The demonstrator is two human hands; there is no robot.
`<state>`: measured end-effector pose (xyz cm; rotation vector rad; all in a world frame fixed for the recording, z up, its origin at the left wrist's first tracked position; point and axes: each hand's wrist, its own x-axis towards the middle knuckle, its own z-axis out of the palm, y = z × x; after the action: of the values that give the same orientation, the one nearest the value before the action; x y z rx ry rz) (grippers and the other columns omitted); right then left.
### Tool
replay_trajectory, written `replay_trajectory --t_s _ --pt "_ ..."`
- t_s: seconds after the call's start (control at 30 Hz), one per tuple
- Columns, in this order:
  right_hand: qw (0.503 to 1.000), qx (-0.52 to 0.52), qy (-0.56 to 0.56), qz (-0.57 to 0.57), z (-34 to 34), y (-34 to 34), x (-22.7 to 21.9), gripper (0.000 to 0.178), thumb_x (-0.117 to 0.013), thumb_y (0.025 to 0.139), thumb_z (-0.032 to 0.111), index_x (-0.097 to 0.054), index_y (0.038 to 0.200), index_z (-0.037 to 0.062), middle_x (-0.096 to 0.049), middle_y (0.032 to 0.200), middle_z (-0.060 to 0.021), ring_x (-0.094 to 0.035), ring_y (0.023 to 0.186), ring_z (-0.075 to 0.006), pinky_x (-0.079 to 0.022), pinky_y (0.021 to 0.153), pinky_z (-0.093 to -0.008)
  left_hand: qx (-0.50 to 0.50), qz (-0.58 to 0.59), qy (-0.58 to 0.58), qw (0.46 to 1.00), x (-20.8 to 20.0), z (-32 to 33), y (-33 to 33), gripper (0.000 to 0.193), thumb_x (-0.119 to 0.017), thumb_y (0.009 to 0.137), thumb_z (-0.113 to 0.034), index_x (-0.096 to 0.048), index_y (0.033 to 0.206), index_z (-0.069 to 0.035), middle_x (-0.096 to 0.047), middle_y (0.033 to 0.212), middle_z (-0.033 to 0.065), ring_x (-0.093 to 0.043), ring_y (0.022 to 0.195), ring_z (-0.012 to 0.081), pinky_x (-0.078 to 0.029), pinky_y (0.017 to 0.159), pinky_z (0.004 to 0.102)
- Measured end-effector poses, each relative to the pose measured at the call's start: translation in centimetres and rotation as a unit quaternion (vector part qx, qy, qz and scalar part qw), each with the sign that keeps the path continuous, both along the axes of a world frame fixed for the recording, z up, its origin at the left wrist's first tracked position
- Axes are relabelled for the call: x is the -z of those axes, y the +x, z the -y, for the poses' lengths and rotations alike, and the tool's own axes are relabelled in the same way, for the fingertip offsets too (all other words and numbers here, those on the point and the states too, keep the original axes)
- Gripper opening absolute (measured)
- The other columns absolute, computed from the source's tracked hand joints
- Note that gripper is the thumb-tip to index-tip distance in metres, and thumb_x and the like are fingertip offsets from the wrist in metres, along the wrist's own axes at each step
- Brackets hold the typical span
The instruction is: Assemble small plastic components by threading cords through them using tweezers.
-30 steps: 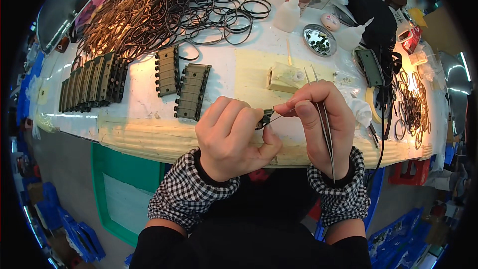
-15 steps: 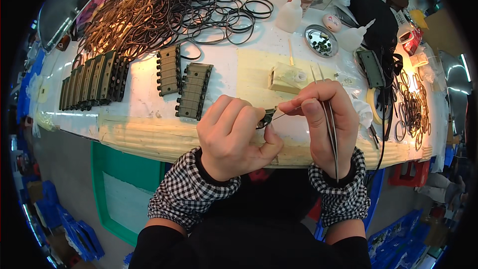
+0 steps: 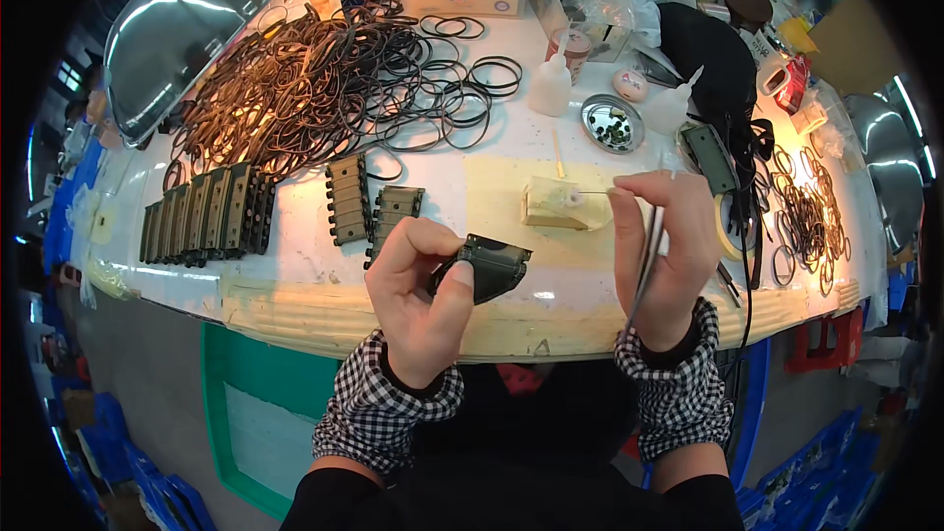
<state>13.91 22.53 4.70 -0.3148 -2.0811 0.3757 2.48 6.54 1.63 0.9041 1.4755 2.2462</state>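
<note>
My left hand (image 3: 423, 300) is closed, pinching a dark green plastic piece (image 3: 494, 267) between thumb and fingers, with its broad face showing. My right hand (image 3: 671, 256) holds a thin metal needle (image 3: 594, 193) in its fingertips. A pair of tweezers (image 3: 644, 270) is tucked in the same palm, pointing down along the wrist. The needle's far end reaches a small whitish blob on top of a cream-coloured block (image 3: 551, 208); whether they touch I cannot tell. Two similar green pieces, one standing alone (image 3: 347, 199) and another (image 3: 393, 206) partly behind my left hand, lie nearby.
A row of several green pieces (image 3: 202, 216) stands at the left. Behind it lies a heap of dark rubber rings (image 3: 315, 88). Farther right are a white squeeze bottle (image 3: 549, 88), a round metal dish (image 3: 612, 124) of small dark parts, and another ring pile (image 3: 806, 216). A cable hangs near the right edge.
My right hand has drawn the needle away from the green piece, over to the cream-coloured block. My left hand has turned the piece so more of it shows. The view has shifted toward the table's far side.
</note>
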Motion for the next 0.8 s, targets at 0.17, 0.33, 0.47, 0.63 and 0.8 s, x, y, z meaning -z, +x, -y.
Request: replay_trajectory --t_s 0.17,0.33,0.47,0.63,0.8 --pt "0.972 -0.15 -0.161 -0.084 2.6 0.4 -2.6 0.009 -0.067 0.083 0.004 -0.061 0.089 0.0014 -0.06 0.079 -0.0071 -0.054 0.071 -0.0184 -0.043 0.065 -0.0279 0.173 0.224 0.007 0.959 -0.6 0.2 -0.4 0.007 -0.046 0.083 -0.003 -0.052 0.085 -0.001 -0.065 0.082 0.0075 -0.06 0.074 0.0101 -0.048 0.069 0.0244" --pt "0.934 -0.214 -0.28 -0.058 4.1 -0.5 -1.6 0.007 -0.065 0.084 0.003 -0.06 0.089 0.0014 -0.059 0.079 -0.006 -0.053 0.067 -0.0158 -0.043 0.062 -0.0261 0.183 0.267 -0.02 0.946 -0.5 0.5 0.5 0.008 -0.047 0.082 -0.01 -0.051 0.084 -0.003 -0.062 0.081 0.007 -0.058 0.074 0.0122 -0.047 0.071 0.0256" --pt "0.923 -0.213 -0.317 -0.051 4.6 -0.7 -1.2 0.006 -0.066 0.083 0.002 -0.06 0.086 0.0018 -0.059 0.076 -0.0056 -0.054 0.065 -0.016 -0.043 0.06 -0.0263 0.186 0.273 -0.039 0.943 -0.7 0.6 0.9 0.01 -0.047 0.082 -0.014 -0.05 0.083 -0.004 -0.06 0.08 0.0062 -0.057 0.073 0.0127 -0.046 0.07 0.0258" --pt "0.934 -0.212 -0.286 -0.035 4.6 -0.6 -1.2 0.008 -0.068 0.081 0.002 -0.061 0.082 0.0017 -0.058 0.074 -0.0064 -0.055 0.064 -0.018 -0.043 0.058 -0.0271 0.185 0.274 -0.044 0.943 -0.7 0.8 1.1 0.01 -0.047 0.083 -0.015 -0.049 0.082 -0.005 -0.059 0.078 0.0045 -0.054 0.072 0.0115 -0.044 0.068 0.0246" --pt "0.943 -0.21 -0.257 -0.029 4.5 -0.5 -1.2 0.009 -0.07 0.079 0.002 -0.061 0.082 0.0012 -0.058 0.073 -0.0072 -0.055 0.063 -0.0188 -0.043 0.057 -0.0276 0.208 0.295 -0.011 0.933 -0.5 0.9 1.1 0.005 -0.05 0.083 -0.008 -0.053 0.084 -0.005 -0.062 0.08 0.0033 -0.056 0.073 0.008 -0.045 0.07 0.0231"
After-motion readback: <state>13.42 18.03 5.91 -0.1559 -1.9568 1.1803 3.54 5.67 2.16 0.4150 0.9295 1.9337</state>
